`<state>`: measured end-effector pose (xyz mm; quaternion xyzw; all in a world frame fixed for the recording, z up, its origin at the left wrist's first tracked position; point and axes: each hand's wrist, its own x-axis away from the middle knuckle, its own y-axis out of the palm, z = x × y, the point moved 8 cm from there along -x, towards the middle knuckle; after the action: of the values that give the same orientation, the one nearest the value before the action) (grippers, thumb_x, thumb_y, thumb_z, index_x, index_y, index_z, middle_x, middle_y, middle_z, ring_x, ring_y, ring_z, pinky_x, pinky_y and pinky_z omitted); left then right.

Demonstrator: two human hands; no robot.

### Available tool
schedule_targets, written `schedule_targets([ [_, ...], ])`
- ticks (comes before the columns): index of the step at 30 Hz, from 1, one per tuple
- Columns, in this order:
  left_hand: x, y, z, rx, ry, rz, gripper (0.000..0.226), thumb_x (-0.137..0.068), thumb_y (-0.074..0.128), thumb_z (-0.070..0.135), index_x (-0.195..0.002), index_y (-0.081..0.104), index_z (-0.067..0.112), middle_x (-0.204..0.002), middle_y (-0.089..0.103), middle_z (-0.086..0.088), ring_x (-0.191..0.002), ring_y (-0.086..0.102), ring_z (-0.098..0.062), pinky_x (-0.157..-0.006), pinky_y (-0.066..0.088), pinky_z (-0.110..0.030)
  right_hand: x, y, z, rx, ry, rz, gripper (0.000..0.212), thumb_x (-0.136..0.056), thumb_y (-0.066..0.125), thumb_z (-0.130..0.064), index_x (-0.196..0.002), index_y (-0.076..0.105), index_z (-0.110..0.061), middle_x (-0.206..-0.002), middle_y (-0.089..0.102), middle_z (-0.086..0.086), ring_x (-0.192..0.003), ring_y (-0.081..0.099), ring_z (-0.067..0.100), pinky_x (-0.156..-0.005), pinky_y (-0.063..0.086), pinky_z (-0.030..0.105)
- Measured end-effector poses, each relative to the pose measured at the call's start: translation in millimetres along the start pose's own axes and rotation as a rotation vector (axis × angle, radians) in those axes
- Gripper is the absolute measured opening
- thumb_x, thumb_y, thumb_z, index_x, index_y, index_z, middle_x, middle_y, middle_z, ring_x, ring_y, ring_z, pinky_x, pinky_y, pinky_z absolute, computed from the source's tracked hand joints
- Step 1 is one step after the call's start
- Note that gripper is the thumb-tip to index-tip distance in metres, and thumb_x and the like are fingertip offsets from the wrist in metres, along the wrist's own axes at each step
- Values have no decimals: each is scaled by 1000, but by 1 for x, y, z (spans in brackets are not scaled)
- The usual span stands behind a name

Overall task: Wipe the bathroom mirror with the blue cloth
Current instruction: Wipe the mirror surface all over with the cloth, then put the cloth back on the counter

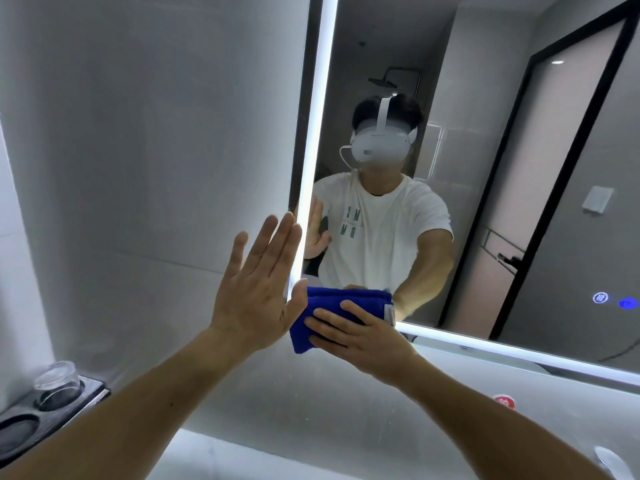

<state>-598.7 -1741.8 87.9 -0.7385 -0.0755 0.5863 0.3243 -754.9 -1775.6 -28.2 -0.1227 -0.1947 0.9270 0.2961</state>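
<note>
Folded blue cloth [332, 299] sits at the mirror's [485, 168] lower-left corner, with the right hand [363, 341] pressing it flat, fingers spread, not clutching. Left hand [256, 282] is open, held up beside the lit edge. Cloth looks soft, light and bunchy, so I'd keep a broad palm across its middle.

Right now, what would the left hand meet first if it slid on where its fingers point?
Likely the lit strip along the mirror edge; the left hand points up-right, fingertips beside it. Depth unclear.
</note>
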Motion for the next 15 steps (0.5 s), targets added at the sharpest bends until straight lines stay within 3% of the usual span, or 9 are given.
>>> schedule_targets([
  [6,6,-12,12,50,43,-25,66,-101,13,48,-155,22,10,-164,15,-7,-152,10,-22,-120,14,-54,29,-13,7,-94,-49,-137,82,-72,81,-16,-145,44,-24,-158,32,1,-148,22,27,-117,24,49],
  [10,20,-20,23,91,82,-49,66,-99,22,46,-156,17,11,-164,10,-4,-152,4,-19,-122,7,-49,48,-30,10,-204,-8,-223,62,-85,70,-13,-142,47,-21,-159,30,4,-149,18,29,-118,16,52],
  [13,33,-20,31,179,27,-151,69,-98,15,50,-157,13,14,-164,6,1,-152,1,-17,-122,9,-46,64,-49,16,-342,118,-205,46,-90,61,-12,-135,55,-21,-153,41,4,-145,26,29,-117,20,50],
  [15,42,-16,34,299,-135,-275,68,-97,14,51,-154,25,17,-161,23,1,-149,19,-22,-118,23,-45,73,-62,21,-500,288,-176,49,-90,58,-9,-137,54,-23,-152,42,1,-144,29,27,-117,20,47],
])
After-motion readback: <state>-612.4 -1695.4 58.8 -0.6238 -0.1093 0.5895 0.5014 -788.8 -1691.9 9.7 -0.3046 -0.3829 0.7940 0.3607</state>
